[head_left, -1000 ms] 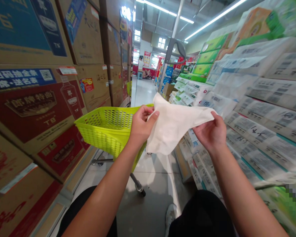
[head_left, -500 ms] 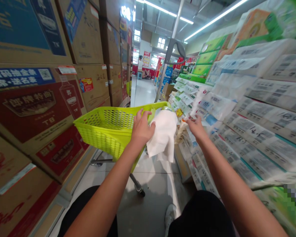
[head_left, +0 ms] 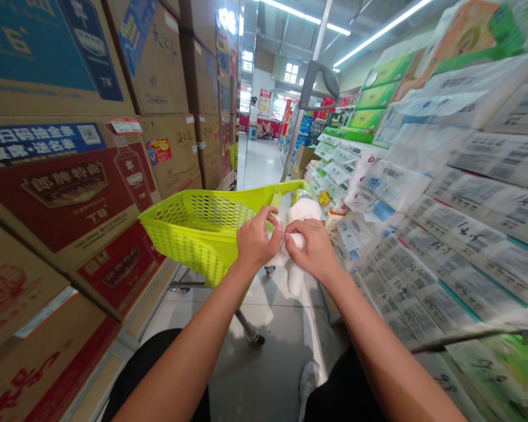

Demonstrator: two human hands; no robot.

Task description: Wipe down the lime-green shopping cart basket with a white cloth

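Note:
A white cloth (head_left: 295, 276) hangs bunched in front of me, just right of the lime-green basket (head_left: 191, 252) of a cart. My left hand (head_left: 257, 239) is closed with thumb and fingertips pinched at the cloth's left side. Close beside it, my right hand (head_left: 312, 246) wraps its fingers round the gathered cloth. The thumbs of both hands nearly meet. Behind my hands, part of the cloth and the basket's right end are hidden.
Stacked cardboard cartons (head_left: 70, 193) line the left side. Wrapped tissue packs (head_left: 462, 234) slope up on the right. A grey loop handle (head_left: 319, 88) on a metal pole rises beyond the basket. One cart wheel (head_left: 256, 339) rests on the tiled floor. Far down the aisle is a person (head_left: 253, 111).
My right hand has come left from beside the tissue packs and closed on the cloth. The cloth, spread and hanging before, is now bunched up. The view has shifted slightly.

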